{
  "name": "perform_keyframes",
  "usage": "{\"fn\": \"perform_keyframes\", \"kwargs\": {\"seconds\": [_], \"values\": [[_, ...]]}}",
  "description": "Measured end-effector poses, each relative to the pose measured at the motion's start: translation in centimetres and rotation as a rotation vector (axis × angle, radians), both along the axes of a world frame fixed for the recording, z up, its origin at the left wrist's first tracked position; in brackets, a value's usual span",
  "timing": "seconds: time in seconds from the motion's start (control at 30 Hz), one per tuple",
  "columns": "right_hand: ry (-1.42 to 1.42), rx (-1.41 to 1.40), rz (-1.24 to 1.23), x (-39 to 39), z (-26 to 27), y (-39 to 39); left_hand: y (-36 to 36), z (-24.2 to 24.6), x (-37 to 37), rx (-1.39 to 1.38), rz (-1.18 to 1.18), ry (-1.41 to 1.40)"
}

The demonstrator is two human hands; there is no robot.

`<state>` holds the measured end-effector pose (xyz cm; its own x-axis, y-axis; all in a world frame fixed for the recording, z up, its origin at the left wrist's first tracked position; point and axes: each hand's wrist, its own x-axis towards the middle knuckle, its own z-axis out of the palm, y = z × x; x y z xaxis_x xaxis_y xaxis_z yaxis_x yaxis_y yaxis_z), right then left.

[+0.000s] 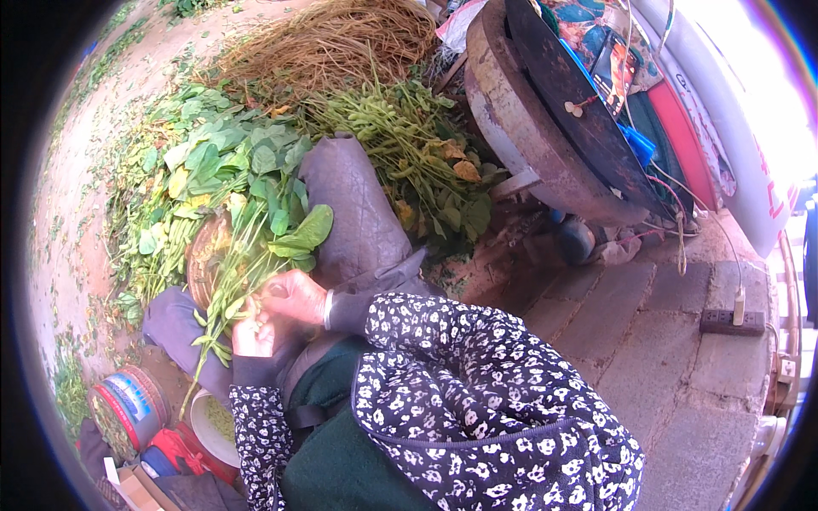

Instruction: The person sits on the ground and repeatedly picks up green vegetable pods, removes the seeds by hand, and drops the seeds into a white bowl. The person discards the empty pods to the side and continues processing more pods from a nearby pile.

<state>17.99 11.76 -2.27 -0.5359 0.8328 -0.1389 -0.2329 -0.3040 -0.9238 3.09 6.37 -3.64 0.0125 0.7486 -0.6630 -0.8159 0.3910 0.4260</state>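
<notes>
My left hand and my right hand are close together over my lap. Between them is a green soybean plant with pods and long stems. The fingers of my left hand are closed on its stems and pods. My right hand, with a pale bracelet at the wrist, pinches at the same bunch; its fingertips are partly hidden. Behind the stems a round woven basket shows in part. Leafy soybean plants are heaped in front of my knees, with more pod-laden plants farther right.
A white bowl with green beans sits by my left forearm, near a round tub and a red bag. Dry stalks lie at the back. A rusty round metal piece stands right, above a power strip on brickwork.
</notes>
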Motion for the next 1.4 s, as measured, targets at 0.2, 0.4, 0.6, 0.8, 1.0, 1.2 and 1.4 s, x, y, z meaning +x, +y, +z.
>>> {"fn": "perform_keyframes", "kwargs": {"seconds": [0.2, 0.4, 0.6, 0.8, 1.0, 1.2, 1.4], "values": [[-0.086, 0.013, -0.017, 0.5, 0.1, 0.4, -0.2, 0.7, 1.3, 0.034, -0.128, 0.483], [-0.146, 0.151, -0.029, 0.3, -1.3, -0.3, -2.9, -4.6, -1.5, 0.301, -0.332, 0.569], [-0.215, 0.028, 0.073, 0.6, 0.2, -0.5, -1.6, -1.2, 0.5, 0.066, -0.23, 0.514], [-0.365, -0.13, 0.135, 2.2, 0.3, 0.3, -2.4, 1.5, 0.0, -0.019, -0.334, 0.344], [-0.462, -0.089, 0.149, 3.6, -1.4, 0.0, -6.8, 6.1, -2.4, -0.083, -0.31, 0.236], [-0.57, 0.0, 0.155, 2.2, 0.7, -0.4, -15.3, 4.6, -9.6, 0.011, 0.058, 0.115], [-0.568, 0.42, 0.153, -1.3, 1.8, -0.3, -23.7, -4.2, -18.5, -0.379, 0.457, 0.453]]}}
